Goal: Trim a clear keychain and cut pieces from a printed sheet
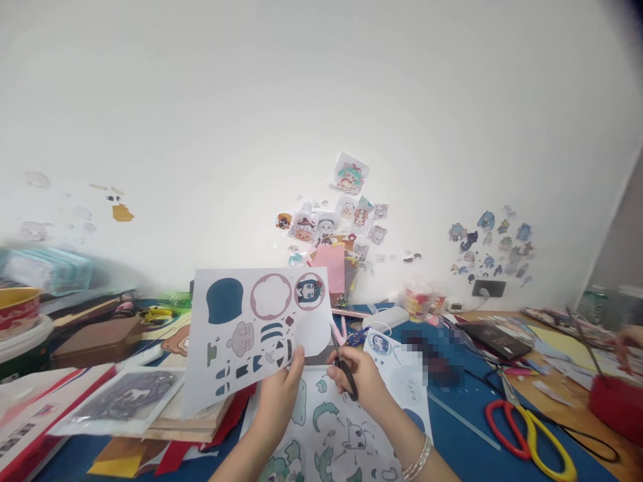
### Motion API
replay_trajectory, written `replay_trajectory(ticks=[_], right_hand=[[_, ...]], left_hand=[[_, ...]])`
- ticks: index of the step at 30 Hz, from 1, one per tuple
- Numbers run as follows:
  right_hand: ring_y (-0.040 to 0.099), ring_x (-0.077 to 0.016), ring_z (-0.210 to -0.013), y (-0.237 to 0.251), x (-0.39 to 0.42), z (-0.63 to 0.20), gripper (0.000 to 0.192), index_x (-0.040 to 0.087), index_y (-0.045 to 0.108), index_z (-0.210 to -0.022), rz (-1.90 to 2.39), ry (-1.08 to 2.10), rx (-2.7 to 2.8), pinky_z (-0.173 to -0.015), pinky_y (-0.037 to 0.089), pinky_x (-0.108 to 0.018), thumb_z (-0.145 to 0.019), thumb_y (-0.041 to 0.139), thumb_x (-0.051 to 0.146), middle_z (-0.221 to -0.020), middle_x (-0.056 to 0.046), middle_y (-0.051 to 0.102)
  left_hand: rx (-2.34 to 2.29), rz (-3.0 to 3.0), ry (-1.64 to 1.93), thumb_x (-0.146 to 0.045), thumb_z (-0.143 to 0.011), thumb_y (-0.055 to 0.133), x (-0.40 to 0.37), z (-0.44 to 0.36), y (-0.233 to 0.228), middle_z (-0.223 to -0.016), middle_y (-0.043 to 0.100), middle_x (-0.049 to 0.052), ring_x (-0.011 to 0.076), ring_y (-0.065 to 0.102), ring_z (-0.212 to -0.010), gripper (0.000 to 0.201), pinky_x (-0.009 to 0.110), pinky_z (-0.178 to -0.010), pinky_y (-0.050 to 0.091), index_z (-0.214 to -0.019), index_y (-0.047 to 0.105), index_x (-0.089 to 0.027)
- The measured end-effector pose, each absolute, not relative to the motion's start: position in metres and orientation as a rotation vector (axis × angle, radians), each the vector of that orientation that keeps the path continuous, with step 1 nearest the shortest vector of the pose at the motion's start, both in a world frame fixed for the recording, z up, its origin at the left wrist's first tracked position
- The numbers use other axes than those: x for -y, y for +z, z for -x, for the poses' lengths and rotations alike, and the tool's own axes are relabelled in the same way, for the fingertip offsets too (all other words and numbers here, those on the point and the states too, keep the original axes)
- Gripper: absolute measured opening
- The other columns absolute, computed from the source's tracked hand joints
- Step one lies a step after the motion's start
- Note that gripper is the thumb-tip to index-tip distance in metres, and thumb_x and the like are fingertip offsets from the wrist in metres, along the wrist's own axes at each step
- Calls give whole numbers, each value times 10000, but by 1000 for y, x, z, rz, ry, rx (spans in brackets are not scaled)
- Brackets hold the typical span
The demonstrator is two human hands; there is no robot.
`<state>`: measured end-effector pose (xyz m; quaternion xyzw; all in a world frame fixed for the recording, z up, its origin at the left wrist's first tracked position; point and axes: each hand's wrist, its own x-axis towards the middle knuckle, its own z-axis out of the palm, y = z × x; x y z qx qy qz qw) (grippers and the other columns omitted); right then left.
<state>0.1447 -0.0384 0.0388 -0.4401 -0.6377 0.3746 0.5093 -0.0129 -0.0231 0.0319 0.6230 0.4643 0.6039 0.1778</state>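
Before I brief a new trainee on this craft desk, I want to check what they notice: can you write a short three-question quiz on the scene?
1. True or false: the left hand holds up the white printed sheet of dark-blue cut-out shapes.
2. What does the right hand grip? A) a glue stick B) small black-handled scissors C) a pencil
3. Fill in: the large red-and-yellow-handled scissors lie on the ____ side of the blue table top.

Key: 1 true; 2 B; 3 right.
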Motion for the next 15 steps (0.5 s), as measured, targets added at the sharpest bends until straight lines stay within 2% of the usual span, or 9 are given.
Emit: replay_trajectory(ticks=[5, 15], right_hand=[[437, -79, -379, 34, 37, -147, 247, 142, 557, -751, 1015, 911, 1549, -399, 350, -194, -659, 649, 352, -425, 74, 456], [443, -79, -385, 32, 34, -148, 279, 137, 554, -752, 1000, 928, 1559, -402, 350, -192, -664, 654, 382, -426, 71, 466]], left_hand=[[-1302, -1739, 1665, -476, -758, 424, 23, 12, 34, -1202, 529, 127, 288, 297, -1268, 467, 461, -1064, 196, -1062, 559, -146], [-1264, -1774, 1691, -449, -764, 432, 22, 13, 35, -1255, 488, 100, 287, 294, -1267, 468, 493, -1055, 197, -1148, 497, -190]])
